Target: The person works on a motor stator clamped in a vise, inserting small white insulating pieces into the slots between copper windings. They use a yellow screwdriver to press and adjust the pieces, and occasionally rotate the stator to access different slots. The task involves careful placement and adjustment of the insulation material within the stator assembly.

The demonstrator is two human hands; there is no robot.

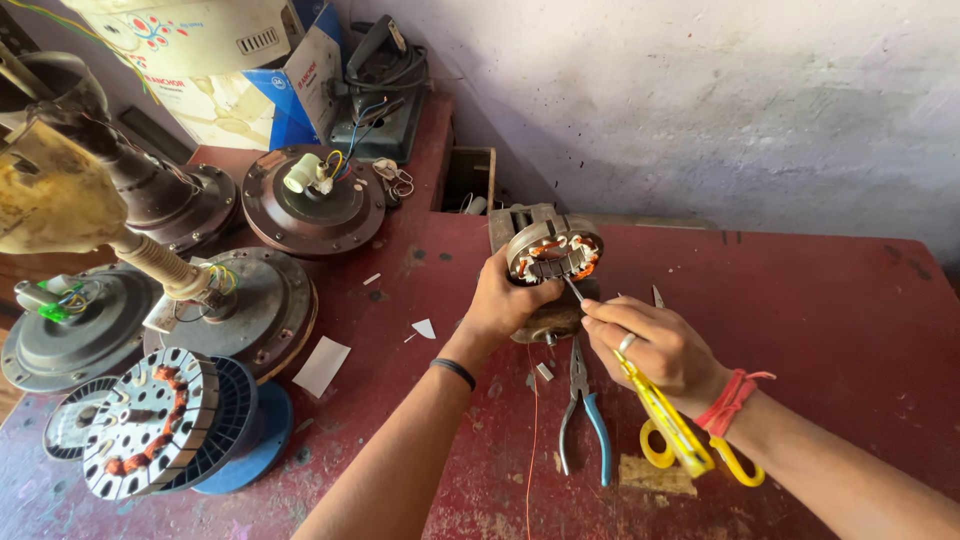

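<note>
Stator: a small ring stator (553, 252) with copper coils is sitting tilted on its edge above a metal block (522, 228), at the middle of the red tabletop (820, 300).
Left hand: the left hand (505, 298) is gripping the stator's near left rim, fingers curled tight around it, thumb on the outer shell.
Right hand: the right hand (655, 348) is closing narrowly on a thin metal probe (573, 291) whose tip is reaching into the stator's lower edge; the same hand is also carrying yellow-handled scissors (680, 430) that are hanging down toward the near side.
Nearby tools: blue-handled pliers (583, 410) are lying just near of the hands, between the two wrists.
Left side: several fan motor housings (312, 205) are crowding the left of the tabletop, with a larger wound stator (150, 420) resting on a blue spool (250, 450) at the near left.
Far side: cardboard boxes (240, 70) and a wired black device (385, 95) are standing against the wall.
Risk, winding: the probe tip seems to be working close to the copper, so a slip could likely scrape the enamel or snap a fine wire.
Risk, grip: the stator is being steadied by one hand only, so a hard push could probably twist it out and drop it.
Risk, scissors: the dangling scissors may be crowding the right hand's control.
</note>
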